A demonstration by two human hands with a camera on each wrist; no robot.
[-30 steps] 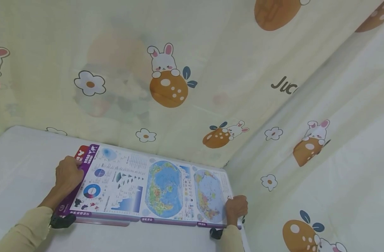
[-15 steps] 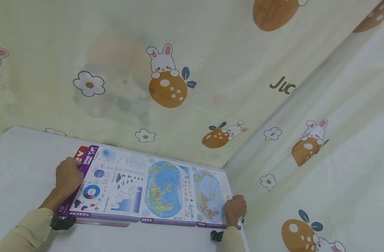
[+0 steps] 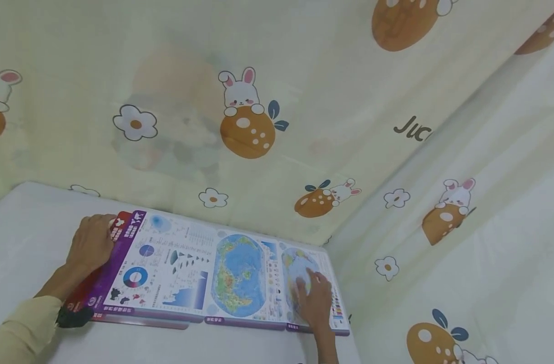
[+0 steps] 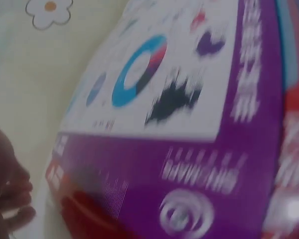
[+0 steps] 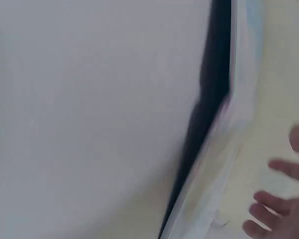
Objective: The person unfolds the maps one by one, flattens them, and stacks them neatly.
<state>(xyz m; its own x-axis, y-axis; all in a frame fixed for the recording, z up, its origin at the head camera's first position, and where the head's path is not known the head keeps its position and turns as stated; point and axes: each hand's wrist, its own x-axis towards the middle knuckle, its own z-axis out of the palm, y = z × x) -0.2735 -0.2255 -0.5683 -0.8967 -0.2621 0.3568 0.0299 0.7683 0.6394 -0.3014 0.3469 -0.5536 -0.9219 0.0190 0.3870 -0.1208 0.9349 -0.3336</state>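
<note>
A purple-bordered world map sheet [image 3: 240, 273] in folded panels lies spread on the white table, with charts on its left panel and two world maps to the right. Beneath it a red sheet [image 3: 122, 221] sticks out at the left end and along the front. My left hand [image 3: 88, 245] is at that left end, over the red sheet; in the left wrist view its fingers [image 4: 25, 191] are loosely bent, apart from the purple border. My right hand [image 3: 314, 298] hovers over the right-hand panel, fingers spread and holding nothing. In the right wrist view the sheet's edge [image 5: 189, 191] is blurred.
The white table [image 3: 36, 227] ends at a cream curtain [image 3: 181, 167] printed with rabbits and flowers. Another curtain side [image 3: 477, 293] hangs close along the table's right edge.
My right hand has let go of the sheet's right end and moved left over the panel. My left hand has moved slightly left off the purple border, uncovering more of the red sheet.
</note>
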